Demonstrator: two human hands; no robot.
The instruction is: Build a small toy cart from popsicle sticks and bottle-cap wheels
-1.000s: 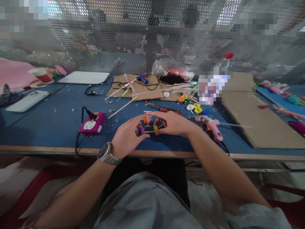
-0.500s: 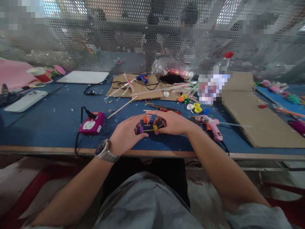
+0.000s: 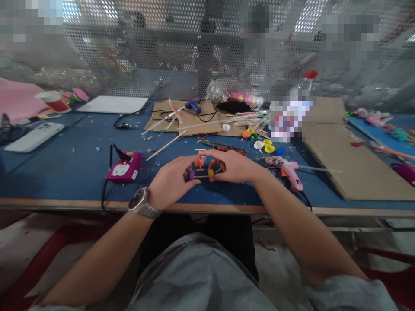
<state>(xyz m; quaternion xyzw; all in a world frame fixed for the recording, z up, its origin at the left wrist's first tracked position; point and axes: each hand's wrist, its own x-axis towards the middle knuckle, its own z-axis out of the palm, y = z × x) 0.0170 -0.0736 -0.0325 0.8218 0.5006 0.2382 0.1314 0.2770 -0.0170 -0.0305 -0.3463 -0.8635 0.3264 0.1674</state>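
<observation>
- Fingers of the left hand (image 3: 171, 179) pinch a round purple cap (image 3: 192, 175); their thumb is slightly farther left than a second ago.
- Right hand (image 3: 238, 167), nearly unmoved, pinches a yellow cap (image 3: 211, 173).
- Slim pale wooden stick (image 3: 202, 176) runs between the caps, near the front edge of the blue table (image 3: 81, 138).
- Orange and pink discs (image 3: 198, 163) show just behind it.

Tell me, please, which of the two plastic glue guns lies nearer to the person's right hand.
The pink plastic glue gun, lying just right of the right hand; the blue plastic glue gun lies farther back, on flat brown cardboard.
</observation>
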